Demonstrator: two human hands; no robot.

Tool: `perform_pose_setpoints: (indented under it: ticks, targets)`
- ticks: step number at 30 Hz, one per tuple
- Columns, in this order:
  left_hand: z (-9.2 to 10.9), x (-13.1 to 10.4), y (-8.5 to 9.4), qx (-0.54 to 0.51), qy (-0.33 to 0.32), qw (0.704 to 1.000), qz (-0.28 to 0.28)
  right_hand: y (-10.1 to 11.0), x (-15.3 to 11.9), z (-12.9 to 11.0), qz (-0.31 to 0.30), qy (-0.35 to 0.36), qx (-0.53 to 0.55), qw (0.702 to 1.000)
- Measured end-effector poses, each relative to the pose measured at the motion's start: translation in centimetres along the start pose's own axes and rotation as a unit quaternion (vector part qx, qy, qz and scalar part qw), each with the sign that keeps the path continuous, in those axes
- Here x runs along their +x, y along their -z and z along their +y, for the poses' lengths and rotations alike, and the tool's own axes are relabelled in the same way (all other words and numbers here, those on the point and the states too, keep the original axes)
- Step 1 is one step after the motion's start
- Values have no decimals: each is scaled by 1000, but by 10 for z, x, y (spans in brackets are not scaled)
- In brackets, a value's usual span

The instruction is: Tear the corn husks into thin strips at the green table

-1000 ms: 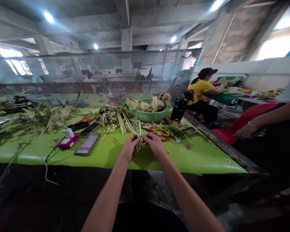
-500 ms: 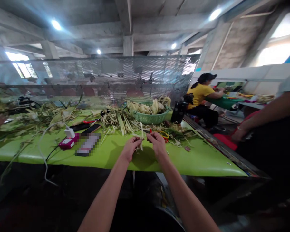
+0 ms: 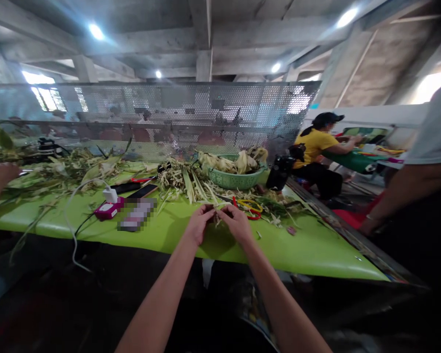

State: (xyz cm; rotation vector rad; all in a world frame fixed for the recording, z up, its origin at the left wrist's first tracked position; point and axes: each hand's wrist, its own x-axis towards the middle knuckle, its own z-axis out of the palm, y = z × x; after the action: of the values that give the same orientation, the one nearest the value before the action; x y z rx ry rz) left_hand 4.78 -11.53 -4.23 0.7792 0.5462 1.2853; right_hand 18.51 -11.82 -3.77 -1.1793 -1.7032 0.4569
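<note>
My left hand [image 3: 199,224] and my right hand [image 3: 238,223] meet just over the green table, fingertips pinched close together. Between them is a pale strip of corn husk [image 3: 217,221], its ends poking out below the fingers; most of it is hidden. Scissors [image 3: 256,209] with red and yellow handles lie right behind my right hand. Beyond my hands stands a green plastic basket [image 3: 237,182] piled with dried pale husks [image 3: 242,163]. Loose husk shreds [image 3: 180,181] are heaped to its left.
On the left lie a phone [image 3: 137,214], a dark phone [image 3: 144,191] and a magenta power block [image 3: 109,209] with a white cable. Another person's hand [image 3: 2,172] is at the far left. A black object [image 3: 278,172] stands right of the basket; a person's arm [image 3: 393,193] is near the right edge.
My right hand has come in against my left, closing the gap between them. The husk strip that stood up above my fingers is now mostly covered. The view has shifted slightly.
</note>
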Motion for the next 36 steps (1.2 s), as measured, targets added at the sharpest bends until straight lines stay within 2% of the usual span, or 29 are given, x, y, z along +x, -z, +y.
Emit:
perform_pose_setpoints:
  ticks: [4,10,15,21,25,29,32,36]
  targets:
    - [-1,2,3,19,10,1000,-8,-2,-1,1,25,-13,34,999]
    - [-4,4,5,79,-18,997,6,-2,-1,1,22,24,11,999]
    - [-6,7,9,43,-30,998,22,-3,0,4,17,50,10,999]
    - [-4,9,9,-15,-16,999,44,-4,1,0,11,38,6,999]
    - [-4,9,10,2,-29,998,61,-2,-1,-3,13,42,16,999]
    - [-6,10,12,52,-45,997,40,4,-2,-2,51,16,49,997]
    - [-7,8,12,84,-33,996,11,6,-2,-1,78,-4,95,992]
    - [-7,6,10,95,-28,995,-14,4,-1,-1,19,-44,145,988]
